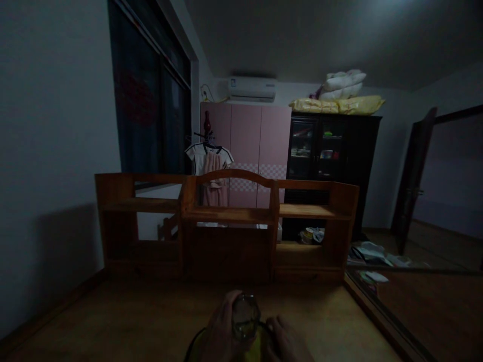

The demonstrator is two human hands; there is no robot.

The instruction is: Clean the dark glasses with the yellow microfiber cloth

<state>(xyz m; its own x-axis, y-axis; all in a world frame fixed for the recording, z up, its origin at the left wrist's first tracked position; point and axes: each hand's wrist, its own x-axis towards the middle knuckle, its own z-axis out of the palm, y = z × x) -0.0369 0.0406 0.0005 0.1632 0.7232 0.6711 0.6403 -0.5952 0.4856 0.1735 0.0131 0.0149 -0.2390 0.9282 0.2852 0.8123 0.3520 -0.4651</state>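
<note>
At the bottom middle of the dim view, my left hand (221,327) wraps round a small clear glass jar (245,315) and holds it upright. My right hand (287,341) lies just to the right of the jar, its fingers curled against a yellow-green rounded object (256,349) below the jar. I cannot make out what that object is. Both hands hover over the near edge of a wooden desk (132,317).
A wooden shelf unit (226,216) stands at the back of the desk, with small items (311,235) in its right compartment. Behind are a pink wardrobe (245,146), a dark cabinet (332,151) topped with bedding, hanging clothes (209,161), a window and an open door (413,181).
</note>
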